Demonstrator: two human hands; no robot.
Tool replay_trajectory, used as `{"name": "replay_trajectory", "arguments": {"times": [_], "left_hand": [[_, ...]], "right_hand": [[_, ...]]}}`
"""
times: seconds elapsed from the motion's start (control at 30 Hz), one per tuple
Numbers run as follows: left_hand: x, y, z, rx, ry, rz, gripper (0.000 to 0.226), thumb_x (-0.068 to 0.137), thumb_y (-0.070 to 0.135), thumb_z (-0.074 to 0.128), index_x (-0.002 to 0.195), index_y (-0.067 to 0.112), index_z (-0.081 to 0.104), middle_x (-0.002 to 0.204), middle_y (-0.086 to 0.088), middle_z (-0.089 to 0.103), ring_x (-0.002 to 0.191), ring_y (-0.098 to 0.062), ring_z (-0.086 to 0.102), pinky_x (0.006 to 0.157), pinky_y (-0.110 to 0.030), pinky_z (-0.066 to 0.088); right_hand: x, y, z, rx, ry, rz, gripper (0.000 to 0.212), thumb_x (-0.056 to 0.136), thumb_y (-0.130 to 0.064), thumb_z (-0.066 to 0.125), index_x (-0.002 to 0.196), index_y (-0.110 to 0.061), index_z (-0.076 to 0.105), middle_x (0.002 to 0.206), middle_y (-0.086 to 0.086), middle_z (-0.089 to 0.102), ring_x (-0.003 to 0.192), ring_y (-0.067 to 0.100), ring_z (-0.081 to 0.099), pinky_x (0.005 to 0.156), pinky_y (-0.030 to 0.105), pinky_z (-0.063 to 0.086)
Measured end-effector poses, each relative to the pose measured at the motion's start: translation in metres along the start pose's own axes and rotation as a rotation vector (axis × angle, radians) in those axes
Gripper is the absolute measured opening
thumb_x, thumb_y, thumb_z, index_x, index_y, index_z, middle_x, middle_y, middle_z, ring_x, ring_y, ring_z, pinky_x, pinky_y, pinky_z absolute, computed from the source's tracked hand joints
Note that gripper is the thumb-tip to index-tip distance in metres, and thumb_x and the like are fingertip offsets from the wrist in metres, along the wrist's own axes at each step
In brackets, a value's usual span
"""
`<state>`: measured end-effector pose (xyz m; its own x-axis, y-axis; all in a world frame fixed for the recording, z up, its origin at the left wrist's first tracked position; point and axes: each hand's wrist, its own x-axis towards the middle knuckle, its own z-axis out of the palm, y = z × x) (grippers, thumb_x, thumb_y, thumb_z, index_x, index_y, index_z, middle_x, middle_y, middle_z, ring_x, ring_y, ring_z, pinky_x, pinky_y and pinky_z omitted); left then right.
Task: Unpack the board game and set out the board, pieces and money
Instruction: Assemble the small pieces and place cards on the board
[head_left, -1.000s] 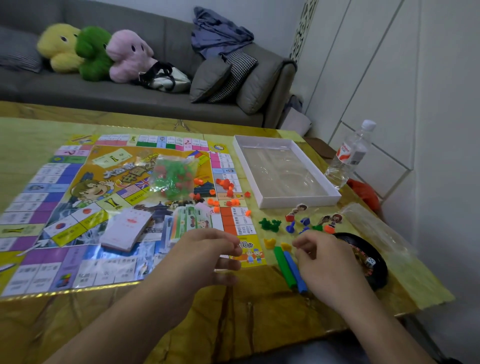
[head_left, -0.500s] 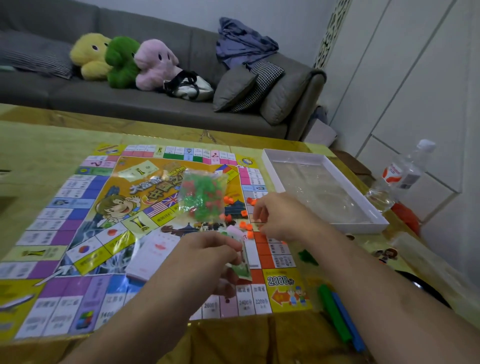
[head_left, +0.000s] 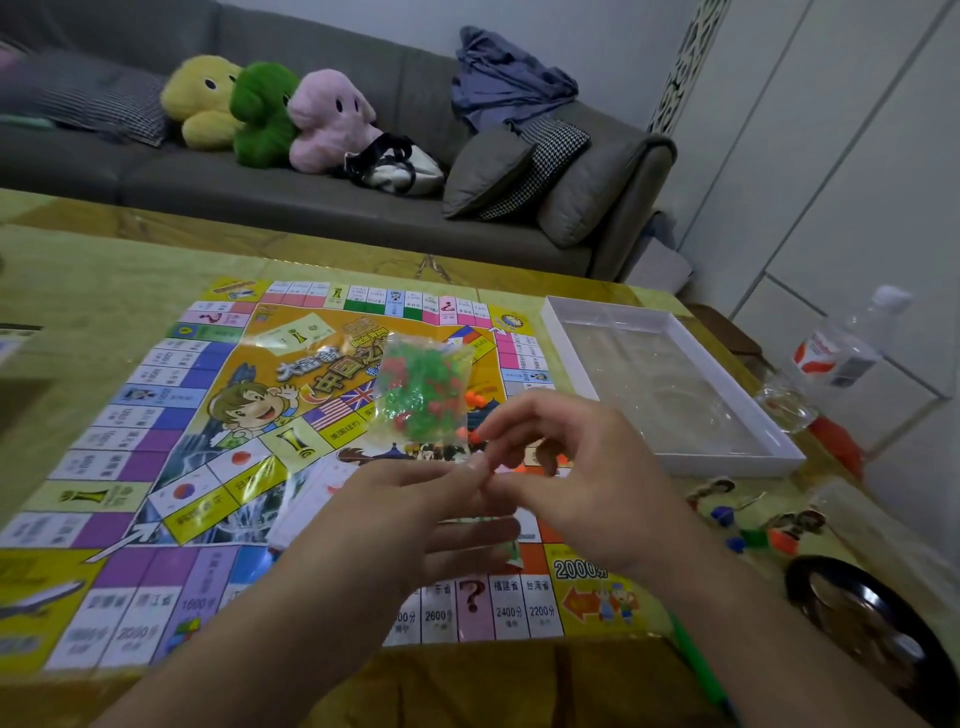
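Grey sofa (head_left: 322, 208) behind table | yellow plush (head_left: 200, 101), green plush (head_left: 260, 114), pink plush (head_left: 330, 119) lay side by side | blue garment (head_left: 506, 78) draped on backrest | plastic water bottle (head_left: 841, 353) stood right.

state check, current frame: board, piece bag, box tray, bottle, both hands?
board: unfolded, flat on table
piece bag: lying on board, seal state unclear
box tray: open, nothing visible in it
bottle: capped, looks upright
left hand: over board, grip unclear
right hand: fingers curled, pinch unclear

Both hands (head_left: 519, 499) meet over board (head_left: 156, 415), fingertips touching; bagged pieces (head_left: 423, 389) behind.
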<state>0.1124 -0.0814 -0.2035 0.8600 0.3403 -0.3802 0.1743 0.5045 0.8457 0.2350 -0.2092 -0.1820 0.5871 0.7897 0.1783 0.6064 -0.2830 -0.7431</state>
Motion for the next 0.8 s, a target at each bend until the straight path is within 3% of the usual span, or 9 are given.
{"name": "replay_trajectory", "arguments": {"times": [0.07, 0.17, 0.23, 0.33, 0.5, 0.6, 0.7, 0.8], "left_hand": [[-0.003, 0.001, -0.002, -0.011, -0.027, 0.020, 0.024, 0.092, 0.017, 0.070, 0.101, -0.004, 0.077, 0.099, -0.023, 0.078, 0.092, -0.035, 0.078, 0.076, -0.038, 0.066], [-0.004, 0.003, -0.006, 0.051, 0.062, 0.056, 0.019, 0.092, 0.011, 0.072, 0.099, -0.006, 0.077, 0.092, -0.024, 0.078, 0.087, -0.035, 0.079, 0.074, -0.038, 0.066], [-0.005, 0.005, -0.010, 0.069, 0.140, 0.083, 0.016, 0.093, 0.008, 0.072, 0.098, -0.006, 0.076, 0.089, -0.024, 0.078, 0.084, -0.035, 0.079, 0.073, -0.040, 0.067], [-0.004, 0.007, -0.015, 0.038, 0.199, 0.110, 0.012, 0.092, 0.001, 0.071, 0.099, -0.007, 0.073, 0.090, -0.023, 0.078, 0.084, -0.033, 0.079, 0.070, -0.037, 0.067], [0.000, 0.009, -0.025, -0.035, 0.197, 0.135, 0.012, 0.088, -0.006, 0.071, 0.100, -0.006, 0.074, 0.095, -0.025, 0.078, 0.088, -0.034, 0.079, 0.071, -0.031, 0.066], [0.002, 0.009, -0.029, -0.043, 0.186, 0.141, 0.010, 0.083, -0.001, 0.075, 0.092, -0.001, 0.079, 0.095, -0.027, 0.077, 0.090, -0.037, 0.078, 0.072, -0.031, 0.065], [0.001, 0.009, -0.029, -0.022, 0.165, 0.142, 0.009, 0.082, 0.001, 0.077, 0.087, 0.006, 0.083, 0.095, -0.026, 0.077, 0.090, -0.035, 0.078, 0.074, -0.031, 0.064], [-0.001, 0.010, -0.026, -0.071, 0.118, 0.132, 0.015, 0.076, -0.002, 0.078, 0.089, 0.002, 0.082, 0.097, -0.026, 0.077, 0.092, -0.034, 0.078, 0.076, -0.030, 0.064]], "right_hand": [[-0.005, -0.004, 0.005, 0.019, -0.022, -0.016, 0.033, 0.082, -0.012, 0.087, 0.104, -0.033, 0.073, 0.094, -0.013, 0.075, 0.091, 0.010, 0.068, 0.072, 0.030, 0.054], [0.002, 0.001, 0.000, 0.004, -0.072, -0.011, 0.040, 0.084, -0.013, 0.085, 0.114, -0.036, 0.071, 0.106, -0.015, 0.073, 0.100, 0.009, 0.067, 0.076, 0.030, 0.057], [0.017, 0.012, -0.001, -0.028, -0.035, 0.067, 0.036, 0.089, -0.010, 0.081, 0.112, -0.036, 0.071, 0.104, -0.014, 0.072, 0.095, 0.006, 0.068, 0.076, 0.026, 0.057], [0.047, 0.036, 0.010, -0.266, 0.028, 0.181, 0.026, 0.093, -0.009, 0.074, 0.109, -0.030, 0.071, 0.097, -0.013, 0.069, 0.085, 0.004, 0.064, 0.072, 0.020, 0.050], [0.081, 0.059, 0.038, -0.482, -0.008, 0.193, 0.014, 0.088, -0.023, 0.079, 0.101, -0.026, 0.074, 0.094, -0.006, 0.070, 0.088, 0.016, 0.066, 0.079, 0.039, 0.060], [0.085, 0.062, 0.043, -0.503, 0.004, 0.209, 0.009, 0.087, -0.018, 0.080, 0.091, -0.025, 0.076, 0.089, -0.007, 0.071, 0.084, 0.015, 0.067, 0.077, 0.041, 0.063], [0.071, 0.055, 0.033, -0.453, 0.081, 0.176, 0.015, 0.089, -0.011, 0.075, 0.088, -0.026, 0.075, 0.085, -0.009, 0.070, 0.082, 0.010, 0.065, 0.070, 0.027, 0.058], [0.039, 0.031, 0.017, -0.172, 0.184, 0.118, 0.017, 0.090, -0.011, 0.077, 0.086, -0.026, 0.074, 0.080, -0.008, 0.072, 0.078, 0.005, 0.069, 0.066, 0.017, 0.055]]}}
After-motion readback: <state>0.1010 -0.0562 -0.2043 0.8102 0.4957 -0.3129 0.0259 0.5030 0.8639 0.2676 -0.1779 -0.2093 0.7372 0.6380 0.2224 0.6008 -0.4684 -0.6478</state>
